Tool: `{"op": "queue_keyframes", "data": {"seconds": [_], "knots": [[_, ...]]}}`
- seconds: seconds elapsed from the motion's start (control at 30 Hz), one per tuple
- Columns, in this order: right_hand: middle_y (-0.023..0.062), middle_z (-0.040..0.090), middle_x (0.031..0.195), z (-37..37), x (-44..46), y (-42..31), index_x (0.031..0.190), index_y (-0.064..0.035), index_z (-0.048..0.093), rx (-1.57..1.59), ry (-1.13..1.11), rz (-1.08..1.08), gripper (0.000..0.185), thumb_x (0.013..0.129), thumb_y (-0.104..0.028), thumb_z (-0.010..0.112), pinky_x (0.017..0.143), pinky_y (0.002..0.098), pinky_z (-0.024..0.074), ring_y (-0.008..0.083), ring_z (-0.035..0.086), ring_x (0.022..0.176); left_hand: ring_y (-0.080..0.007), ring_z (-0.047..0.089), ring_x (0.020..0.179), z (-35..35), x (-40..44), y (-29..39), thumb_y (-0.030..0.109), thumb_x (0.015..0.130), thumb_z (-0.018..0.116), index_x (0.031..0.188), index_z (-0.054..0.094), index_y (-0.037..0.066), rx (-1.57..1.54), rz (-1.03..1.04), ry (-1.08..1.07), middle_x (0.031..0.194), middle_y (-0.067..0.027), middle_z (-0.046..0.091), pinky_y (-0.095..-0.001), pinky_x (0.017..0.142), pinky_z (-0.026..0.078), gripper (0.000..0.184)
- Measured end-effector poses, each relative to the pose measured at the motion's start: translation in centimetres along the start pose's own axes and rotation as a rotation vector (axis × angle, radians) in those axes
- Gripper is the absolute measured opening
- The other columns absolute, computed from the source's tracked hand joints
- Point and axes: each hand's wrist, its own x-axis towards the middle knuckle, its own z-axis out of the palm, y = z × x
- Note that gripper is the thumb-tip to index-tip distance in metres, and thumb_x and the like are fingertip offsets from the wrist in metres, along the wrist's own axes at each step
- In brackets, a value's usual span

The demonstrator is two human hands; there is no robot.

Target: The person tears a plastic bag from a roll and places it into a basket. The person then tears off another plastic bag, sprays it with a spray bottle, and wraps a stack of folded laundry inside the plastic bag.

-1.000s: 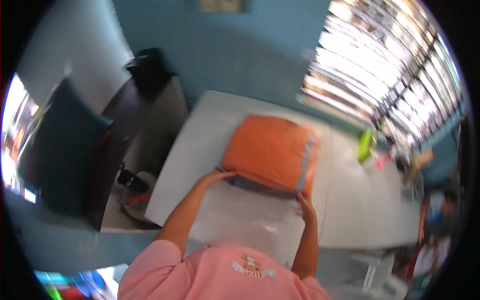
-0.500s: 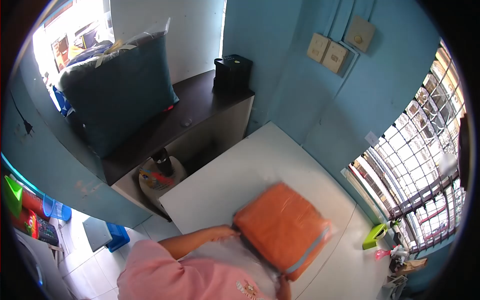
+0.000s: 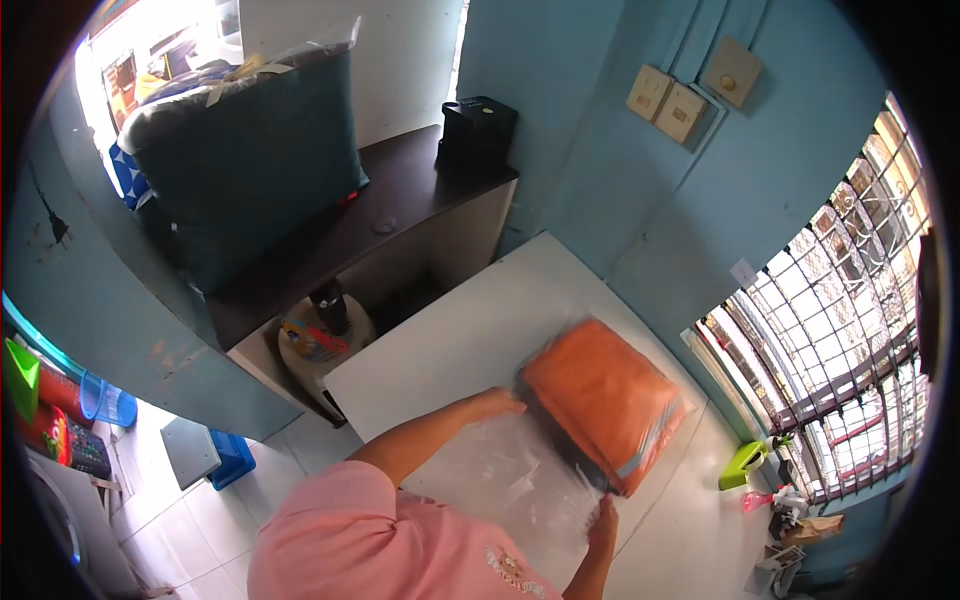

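A folded orange cloth item with a grey reflective-looking stripe (image 3: 600, 395) lies inside a clear plastic bag (image 3: 520, 480) on the white table (image 3: 430, 350). The bag's loose, see-through end stretches back toward my pink shirt. My left hand (image 3: 497, 402) grips the bag's edge at the near left corner of the orange bundle. At the bag's other side, my right hand (image 3: 603, 522) is closed on the plastic just below the striped edge. The fingertips of both hands are partly hidden or blurred.
A dark shelf (image 3: 300, 280) at the left carries a large dark green packed cushion-like bundle (image 3: 260, 170) and a black box (image 3: 478, 135). A barred window (image 3: 830, 300) is at the right, with a green holder (image 3: 742, 466) below. A blue-and-grey stool (image 3: 230, 460) stands on the floor.
The orange bundle in its bag has moved away from my body, up and right across the table. Both hands have reached forward with it, and more of the bag's clear end shows.
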Motion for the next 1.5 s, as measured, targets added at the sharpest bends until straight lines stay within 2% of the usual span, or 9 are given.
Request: {"op": "queue_keyframes", "data": {"seconds": [0.13, 0.27, 0.33, 0.4, 0.43, 0.5, 0.6, 1.0, 1.5], "knots": [[-0.0064, 0.039, 0.059, 0.1, -2.6, 0.3, 0.078, -0.0131, 0.049, 0.184, 0.005, 0.306, 0.026, 0.079, -0.039, 0.053, 0.039, 0.0190, 0.0276, 0.0034, 0.035, 0.046, -0.0186, 0.049, 0.078, -0.7, -4.0, 2.7, 0.043, 0.068, 0.061, 0.090, 0.059, 0.004, 0.193, -0.169, -0.093, 0.086, -0.0086, 0.055, -0.0316, 0.065, 0.039, 0.045], [-0.0016, 0.048, 0.070, -1.1, -4.5, 2.8, 0.087, -0.0106, 0.050, 0.150, -0.107, 0.157, 0.027, 0.081, -0.036, 0.050, 0.048, 0.0205, 0.0349, 0.0075, 0.044, 0.057, -0.0199, 0.050, 0.088, -1.8, -6.7, 2.4, 0.042, 0.069, 0.062, 0.103, 0.053, 0.004, 0.321, -0.129, 0.018, 0.095, -0.0097, 0.054, -0.0309, 0.072, 0.040, 0.051], [0.0007, 0.051, 0.075, -1.7, -5.5, 3.5, 0.092, -0.0094, 0.050, 0.090, -0.162, 0.094, 0.026, 0.082, -0.033, 0.049, 0.051, 0.0212, 0.0367, 0.0091, 0.047, 0.061, -0.0209, 0.050, 0.091, -2.6, -7.8, 0.7, 0.039, 0.070, 0.061, 0.113, 0.046, 0.007, 0.373, -0.101, -0.285, 0.100, -0.0097, 0.053, -0.0309, 0.076, 0.041, 0.055], [0.0042, 0.053, 0.081, -1.9, -7.8, 3.3, 0.098, -0.0074, 0.050, 0.045, -0.253, 0.305, 0.026, 0.083, -0.028, 0.048, 0.057, 0.0236, 0.0390, 0.0119, 0.049, 0.069, -0.0203, 0.050, 0.091, -1.8, -11.3, 0.5, 0.034, 0.072, 0.061, 0.118, 0.042, 0.009, 0.251, -0.068, -0.236, 0.102, -0.0092, 0.052, -0.0305, 0.078, 0.041, 0.055], [0.0034, 0.052, 0.080, -1.9, -9.1, 3.8, 0.097, -0.0065, 0.051, -0.041, -0.290, 0.144, 0.025, 0.082, -0.027, 0.048, 0.057, 0.0243, 0.0391, 0.0124, 0.049, 0.070, -0.0203, 0.050, 0.091, -1.8, -12.2, -0.4, 0.034, 0.072, 0.061, 0.118, 0.042, 0.009, 0.257, -0.074, -0.241, 0.102, -0.0092, 0.052, -0.0305, 0.078, 0.041, 0.055], [0.0023, 0.051, 0.077, -1.5, -11.1, 3.4, 0.091, -0.0076, 0.051, 0.070, -0.273, 0.279, 0.021, 0.082, -0.026, 0.048, 0.057, 0.0261, 0.0401, 0.0128, 0.049, 0.069, -0.0182, 0.049, 0.093, -2.0, -14.0, -2.3, 0.028, 0.076, 0.059, 0.117, 0.042, 0.008, -0.041, -0.383, -0.313, 0.101, -0.0077, 0.052, -0.0292, 0.080, 0.039, 0.049], [0.0021, 0.051, 0.076, -1.5, -14.2, 3.8, 0.087, -0.0087, 0.051, 0.172, -0.203, 0.446, 0.017, 0.081, -0.025, 0.047, 0.058, 0.0286, 0.0413, 0.0139, 0.050, 0.069, -0.0163, 0.048, 0.096, -2.2, -16.8, -2.4, 0.025, 0.078, 0.056, 0.115, 0.043, 0.007, 0.176, -0.448, -0.338, 0.104, -0.0075, 0.051, -0.0279, 0.084, 0.037, 0.043], [0.0079, 0.051, 0.085, -3.5, -21.2, 10.8, 0.097, -0.0089, 0.047, -0.041, 0.080, 0.212, 0.020, 0.081, -0.021, 0.049, 0.065, 0.0326, 0.0422, 0.0183, 0.051, 0.077, -0.0129, 0.043, 0.100, -4.5, -25.3, -3.6, 0.040, 0.079, 0.053, 0.110, 0.047, 0.007, -0.031, -0.531, -0.119, 0.109, 0.0002, 0.050, -0.0276, 0.082, 0.034, 0.046], [0.0150, 0.051, 0.096, -5.1, -21.1, 16.0, 0.109, -0.0091, 0.042, -0.316, 0.082, -0.202, 0.031, 0.080, -0.016, 0.051, 0.074, 0.0377, 0.0435, 0.0238, 0.051, 0.087, -0.0157, 0.048, 0.095, -4.7, -28.0, -10.0, 0.027, 0.073, 0.063, 0.110, 0.043, 0.006, 0.006, -0.383, -0.006, 0.100, -0.0061, 0.053, -0.0291, 0.083, 0.036, 0.047]]}}
